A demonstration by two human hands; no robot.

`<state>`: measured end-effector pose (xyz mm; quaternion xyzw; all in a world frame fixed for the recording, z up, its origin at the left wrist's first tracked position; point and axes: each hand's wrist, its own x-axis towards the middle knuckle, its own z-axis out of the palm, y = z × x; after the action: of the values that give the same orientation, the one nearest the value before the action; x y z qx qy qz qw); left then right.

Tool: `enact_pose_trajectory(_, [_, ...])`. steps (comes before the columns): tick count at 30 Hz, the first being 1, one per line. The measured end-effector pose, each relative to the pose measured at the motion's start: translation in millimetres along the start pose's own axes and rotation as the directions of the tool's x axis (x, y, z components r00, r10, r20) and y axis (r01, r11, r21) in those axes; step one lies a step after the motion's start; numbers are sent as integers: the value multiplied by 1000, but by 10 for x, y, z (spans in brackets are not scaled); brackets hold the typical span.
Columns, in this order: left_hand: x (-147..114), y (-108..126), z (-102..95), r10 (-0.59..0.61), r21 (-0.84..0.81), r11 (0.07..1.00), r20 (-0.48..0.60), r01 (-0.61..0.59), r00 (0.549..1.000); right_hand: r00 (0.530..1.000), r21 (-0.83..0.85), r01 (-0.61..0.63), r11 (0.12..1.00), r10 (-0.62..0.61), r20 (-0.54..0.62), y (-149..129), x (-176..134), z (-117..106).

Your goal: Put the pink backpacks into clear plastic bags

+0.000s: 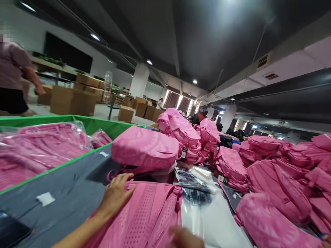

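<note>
- Head view: left hand (117,193) lies flat, fingers spread, on the top edge of a pink backpack (144,217) at the near table edge; it grips nothing.
- Right hand (184,238) shows only as a blur at the bottom edge, touching that backpack's right side; whether it grips I cannot tell.
- Second backpack (144,150) lies just behind the first.
- Bagged backpacks fill a green bin (100,124) at left.
- More pink backpacks (279,179) pile up at right.
- Person (12,79) stands far left near cardboard boxes (72,101).
</note>
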<state>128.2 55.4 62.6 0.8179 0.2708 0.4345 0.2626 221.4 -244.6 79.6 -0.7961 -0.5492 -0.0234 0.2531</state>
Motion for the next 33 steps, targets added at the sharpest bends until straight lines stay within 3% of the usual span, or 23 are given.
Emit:
enact_pose_trajectory(1, [-26,88,38,80,-45,996,31,-79,996,997,-7,-71,997,71,-34,60,133,-131])
enact_pose_trajectory(3, [-110,369,153,222,-195,964,225,-179,949,944,-56,-325,944,321,-79,129,463,-304])
enact_pose_trajectory(5, [-220,667,338,306,-285,941,488,-182,817,907,-111,-420,901,411,-95,173,834,-343])
enact_pose_trajectory(7, [-315,867,541,305,-267,948,618,-171,725,879,-160,-477,864,470,-78,218,1152,-293])
enact_pose_trajectory(11, [-270,903,704,278,-132,959,607,-251,744,852,-196,-516,834,522,-20,292,1387,-237])
enact_pose_trajectory(15, [125,813,442,252,66,941,520,-333,816,909,-104,-415,904,416,-10,259,1167,-404])
enact_pose_trajectory(18, [314,889,209,229,189,925,414,-329,881,958,33,-261,965,263,-114,203,934,-558])
enact_pose_trajectory(20, [228,1010,172,304,171,900,412,-401,859,955,112,-194,975,214,-205,200,824,-599])
enact_pose_trajectory(23, [-136,1205,329,431,73,848,479,-524,765,919,216,-166,962,230,-319,243,747,-514])
enact_pose_trajectory(25, [-346,1267,501,468,16,851,431,-525,772,884,276,-163,947,265,-386,276,729,-397])
enact_pose_trajectory(27, [-403,1237,646,399,-110,914,422,-391,814,854,332,-157,930,296,-427,302,714,-287])
enact_pose_trajectory(28, [-368,1190,693,337,-182,941,472,-284,815,846,358,-150,922,307,-436,311,705,-245])
enact_pose_trajectory(30, [-213,1062,729,221,-254,965,630,-72,744,843,397,-135,908,316,-436,314,691,-185])
enact_pose_trajectory(31, [-118,1000,724,198,-259,966,684,-20,702,849,413,-120,903,309,-429,306,690,-164])
enact_pose_trajectory(33, [42,921,695,235,-281,959,694,-45,681,864,441,-66,895,272,-423,268,700,-128])
